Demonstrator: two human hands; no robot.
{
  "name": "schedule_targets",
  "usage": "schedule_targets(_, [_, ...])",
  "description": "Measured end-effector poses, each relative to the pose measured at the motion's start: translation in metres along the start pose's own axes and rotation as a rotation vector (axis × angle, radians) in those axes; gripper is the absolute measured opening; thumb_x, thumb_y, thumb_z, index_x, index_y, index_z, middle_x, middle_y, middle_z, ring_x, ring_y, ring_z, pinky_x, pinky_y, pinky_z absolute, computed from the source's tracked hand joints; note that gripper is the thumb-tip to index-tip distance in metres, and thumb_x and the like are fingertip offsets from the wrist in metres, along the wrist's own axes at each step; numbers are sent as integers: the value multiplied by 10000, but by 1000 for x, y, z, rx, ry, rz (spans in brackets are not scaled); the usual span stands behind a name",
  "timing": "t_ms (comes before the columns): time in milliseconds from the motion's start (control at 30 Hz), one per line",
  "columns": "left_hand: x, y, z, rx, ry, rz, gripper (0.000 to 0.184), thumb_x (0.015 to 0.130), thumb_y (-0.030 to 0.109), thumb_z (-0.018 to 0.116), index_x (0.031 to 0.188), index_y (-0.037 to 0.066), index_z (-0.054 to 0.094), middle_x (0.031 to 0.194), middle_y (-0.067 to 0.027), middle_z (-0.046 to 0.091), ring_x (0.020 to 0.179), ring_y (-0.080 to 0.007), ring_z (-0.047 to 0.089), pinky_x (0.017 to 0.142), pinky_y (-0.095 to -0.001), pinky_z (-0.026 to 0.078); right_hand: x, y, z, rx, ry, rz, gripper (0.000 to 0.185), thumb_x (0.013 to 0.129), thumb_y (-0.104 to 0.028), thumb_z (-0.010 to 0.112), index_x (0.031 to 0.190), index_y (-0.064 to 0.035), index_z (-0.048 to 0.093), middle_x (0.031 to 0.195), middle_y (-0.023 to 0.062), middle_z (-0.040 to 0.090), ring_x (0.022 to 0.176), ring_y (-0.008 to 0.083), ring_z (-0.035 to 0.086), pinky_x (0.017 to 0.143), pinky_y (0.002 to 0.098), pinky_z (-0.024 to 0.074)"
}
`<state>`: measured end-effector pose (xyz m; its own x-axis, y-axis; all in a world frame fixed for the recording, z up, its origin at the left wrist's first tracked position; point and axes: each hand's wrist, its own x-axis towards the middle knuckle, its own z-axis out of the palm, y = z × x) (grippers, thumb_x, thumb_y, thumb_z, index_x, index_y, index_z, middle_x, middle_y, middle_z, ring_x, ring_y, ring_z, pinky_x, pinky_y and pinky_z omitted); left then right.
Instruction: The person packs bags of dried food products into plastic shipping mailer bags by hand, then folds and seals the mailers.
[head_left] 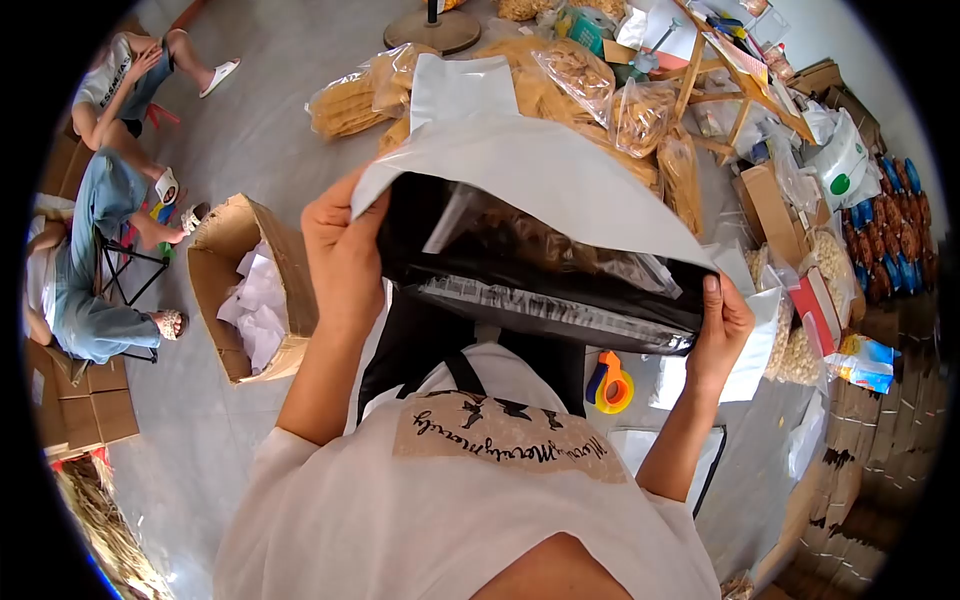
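A white mailing bag [540, 175] with a black lining is stretched wide in front of my chest, its mouth facing me. My left hand [340, 245] pinches one corner of the mouth, thumb over the edge. The opposite corner is gripped by my right hand [722, 330], with the thumb on the rim. Inside lies a clear plastic packet [540, 240] with brownish contents, partly hidden by the bag. A clear adhesive strip [560, 305] runs along the near black flap. Below my right hand are more white mailing bags [740, 345] and an orange and yellow tape roll [612, 385].
An open cardboard box [300, 290] with pale paper stands on the left. Two seated people are farther left. Clear bags of tan goods [370, 95] lie ahead, near a wooden frame [740, 90]. Stacked bundles [855, 440] line the right side.
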<state>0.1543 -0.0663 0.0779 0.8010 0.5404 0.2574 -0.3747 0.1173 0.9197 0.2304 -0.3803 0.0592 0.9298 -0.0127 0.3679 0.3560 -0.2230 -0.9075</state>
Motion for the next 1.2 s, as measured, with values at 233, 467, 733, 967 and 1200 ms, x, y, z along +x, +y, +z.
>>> schedule_targets(233, [-27, 14, 3, 161, -247, 11, 195, 801, -55, 457, 920, -37, 611, 859, -43, 619, 827, -83, 545, 753, -201, 400, -22, -43, 13, -686, 78, -660, 288, 664, 91, 509, 886, -24, 651, 838, 113, 602, 802, 227, 584, 714, 269, 453])
schedule_targets(467, [-43, 13, 6, 262, -460, 69, 211, 785, -37, 470, 927, -24, 625, 834, -90, 648, 745, -130, 600, 682, -215, 444, -48, -22, 106, -440, -560, -631, 240, 666, 46, 522, 878, -13, 618, 907, 179, 576, 864, 345, 550, 777, 402, 445])
schedule_targets(733, [-67, -24, -9, 180, -438, 89, 200, 813, -11, 474, 949, -60, 612, 898, -129, 653, 816, -172, 622, 757, -237, 453, -34, -13, 160, -625, -535, -759, 197, 742, -117, 494, 898, -29, 577, 882, 124, 568, 824, 279, 557, 720, 397, 448])
schedule_targets(967, [-79, -34, -10, 125, -67, 88, 242, 851, -2, 427, 1024, -103, 562, 1042, -167, 611, 971, -220, 584, 868, -280, 412, -51, 13, 173, -501, -716, -572, 224, 805, -126, 481, 977, 6, 539, 961, 152, 544, 903, 300, 542, 794, 354, 439])
schedule_targets(1200, [-79, -15, -21, 277, -382, 77, 188, 844, 50, 476, 894, -59, 621, 856, -112, 650, 742, -135, 588, 677, -240, 438, -83, 84, 196, -161, -740, -269, 290, 879, -236, 451, 1090, -40, 490, 1046, 91, 517, 957, 205, 510, 825, 320, 427])
